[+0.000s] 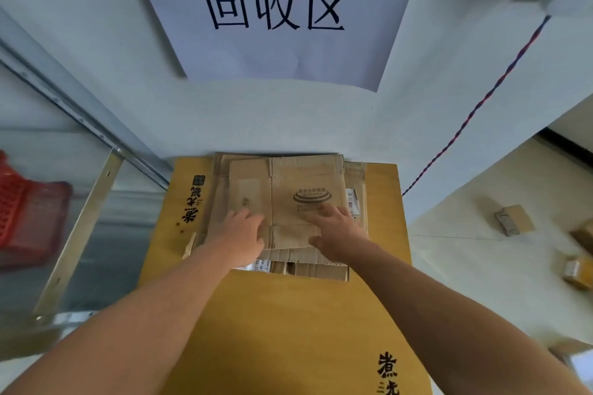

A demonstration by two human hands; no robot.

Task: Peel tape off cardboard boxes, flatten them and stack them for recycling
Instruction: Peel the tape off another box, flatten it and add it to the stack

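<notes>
A flattened brown cardboard box (pixel 288 189) with a printed round logo lies on top of a stack of flattened boxes (pixel 321 269) by the wall. The stack rests on a large yellow cardboard sheet (pixel 288 324) with black characters. My left hand (pixel 240 231) lies flat on the top box's left part, fingers straight. On its right part my right hand (pixel 337 234) presses down with spread fingers, the thumb at the near edge.
A white paper sign (pixel 276 9) with large black characters hangs on the wall above the stack. A red plastic basket (pixel 29 208) sits at the left behind a metal frame (pixel 80 221). Small unflattened boxes (pixel 513 220) lie on the floor at the right. A red-blue twisted cable (pixel 475 112) runs down the wall.
</notes>
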